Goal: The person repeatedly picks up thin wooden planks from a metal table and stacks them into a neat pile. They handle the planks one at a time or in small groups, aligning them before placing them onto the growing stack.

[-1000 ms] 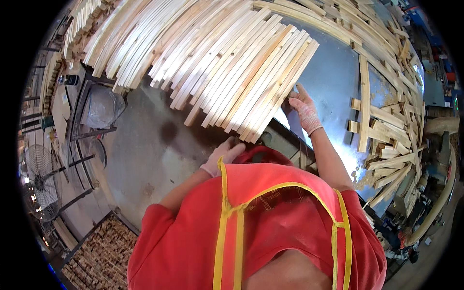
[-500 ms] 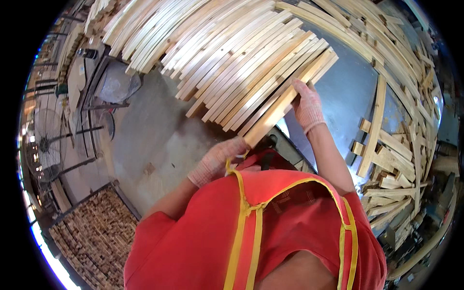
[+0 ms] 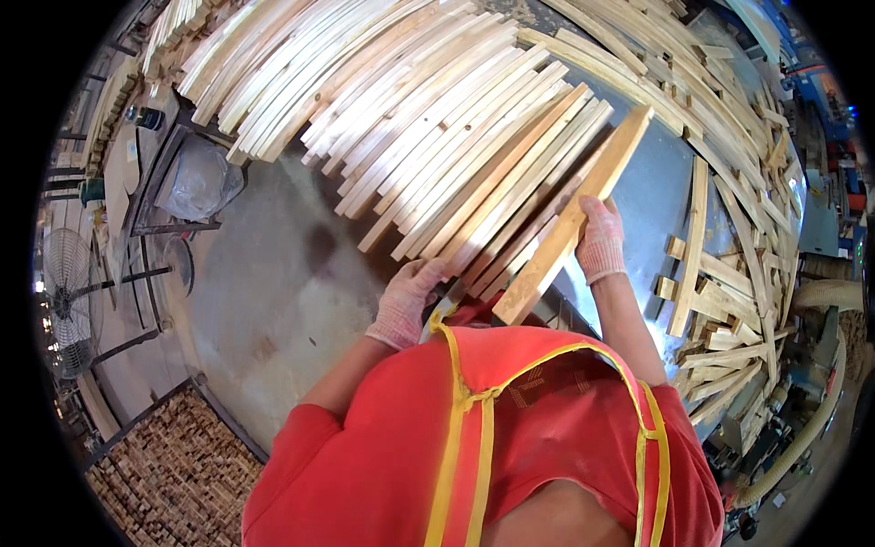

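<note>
My right hand (image 3: 602,239), in a pale knitted glove, is closed round the side of a wooden plank (image 3: 574,221). This plank is tilted off the row, its near end close to my red apron (image 3: 510,351). Beside it lies a long row of pale wooden strips (image 3: 437,137), set side by side on a metal table (image 3: 643,150). My left hand (image 3: 406,301), gloved as well, is at the near end of a strip in that row. Its fingers are curled against the strip's end, and the fingertips are partly hidden.
More planks (image 3: 702,100) lie along the table's far right, with a pile of short wood pieces (image 3: 720,337) nearer me. At lower left stands a bin of small wood blocks (image 3: 173,456). A fan (image 3: 68,301) is at the left, and a ribbed hose (image 3: 807,438) curves at the right.
My left hand has let go of the plank's near end and moved to the row's strip ends. With the plank, my right hand has shifted slightly right and toward me, away from the row.
</note>
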`<state>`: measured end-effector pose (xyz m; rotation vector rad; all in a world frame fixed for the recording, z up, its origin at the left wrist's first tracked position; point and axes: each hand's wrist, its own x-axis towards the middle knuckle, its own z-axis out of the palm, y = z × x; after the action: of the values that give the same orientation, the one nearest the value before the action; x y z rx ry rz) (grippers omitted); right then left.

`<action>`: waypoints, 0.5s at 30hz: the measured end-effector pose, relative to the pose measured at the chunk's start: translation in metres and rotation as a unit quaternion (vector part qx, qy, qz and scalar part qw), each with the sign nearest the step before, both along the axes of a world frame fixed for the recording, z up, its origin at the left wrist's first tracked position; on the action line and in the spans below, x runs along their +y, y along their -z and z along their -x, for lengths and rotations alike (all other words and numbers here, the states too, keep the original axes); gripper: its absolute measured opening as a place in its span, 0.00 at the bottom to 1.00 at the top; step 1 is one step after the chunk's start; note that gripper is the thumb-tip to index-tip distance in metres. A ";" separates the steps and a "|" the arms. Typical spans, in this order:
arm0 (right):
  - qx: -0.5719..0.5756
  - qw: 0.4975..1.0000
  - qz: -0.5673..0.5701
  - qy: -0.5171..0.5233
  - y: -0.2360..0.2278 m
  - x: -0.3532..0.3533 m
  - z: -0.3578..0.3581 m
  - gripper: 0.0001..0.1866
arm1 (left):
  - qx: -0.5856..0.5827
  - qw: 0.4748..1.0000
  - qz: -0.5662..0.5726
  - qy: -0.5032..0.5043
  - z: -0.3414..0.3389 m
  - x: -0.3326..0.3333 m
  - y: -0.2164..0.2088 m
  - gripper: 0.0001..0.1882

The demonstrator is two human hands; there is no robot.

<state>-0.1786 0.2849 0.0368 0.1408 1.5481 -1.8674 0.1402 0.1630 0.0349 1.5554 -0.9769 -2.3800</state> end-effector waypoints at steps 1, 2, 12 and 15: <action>-0.010 1.000 0.010 0.003 -0.001 -0.018 -0.001 0.28 | 0.005 0.999 0.026 0.023 0.005 -0.001 -0.025 0.28; -0.019 1.000 0.021 0.008 -0.002 -0.039 -0.004 0.27 | 0.011 0.997 0.054 0.047 0.010 -0.003 -0.047 0.31; 0.005 1.000 -0.025 0.002 -0.049 -0.096 -0.042 0.25 | 0.114 0.832 0.352 0.413 -0.011 -0.097 -0.069 0.29; 0.034 0.998 -0.011 0.045 -0.070 -0.063 -0.059 0.25 | -0.020 0.894 0.332 0.301 -0.055 -0.136 -0.032 0.24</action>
<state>-0.1198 0.2215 0.1066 0.1621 1.6333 -1.9427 0.1953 0.0270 0.0673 1.1297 -2.2451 -1.9270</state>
